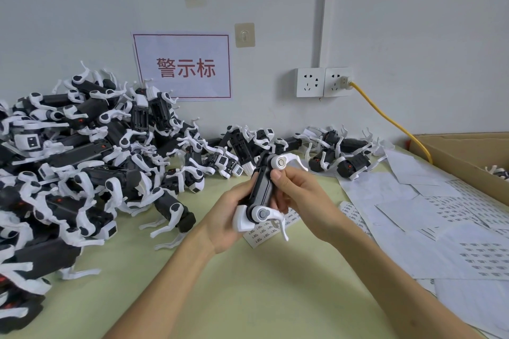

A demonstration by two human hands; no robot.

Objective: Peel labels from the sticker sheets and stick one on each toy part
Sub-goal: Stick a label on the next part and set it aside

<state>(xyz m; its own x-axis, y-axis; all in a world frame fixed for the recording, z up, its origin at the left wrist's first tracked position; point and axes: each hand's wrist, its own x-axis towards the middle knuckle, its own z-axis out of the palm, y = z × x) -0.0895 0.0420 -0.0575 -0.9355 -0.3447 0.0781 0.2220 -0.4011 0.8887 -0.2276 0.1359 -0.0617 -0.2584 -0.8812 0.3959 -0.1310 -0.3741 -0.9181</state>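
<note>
Heaping at left: pile of toy parts [82,173] on table [248,297]. Centre: left hand [225,223], fingers curled round one toy part [260,187], held above table; right hand [300,195] pinches its black body. Right: sticker sheets [413,217], spread flat; cardboard box [462,151].

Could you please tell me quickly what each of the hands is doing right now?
The left hand grips the lower end of the toy part.
The right hand holds the same toy part, thumb near its upper joint.
</note>
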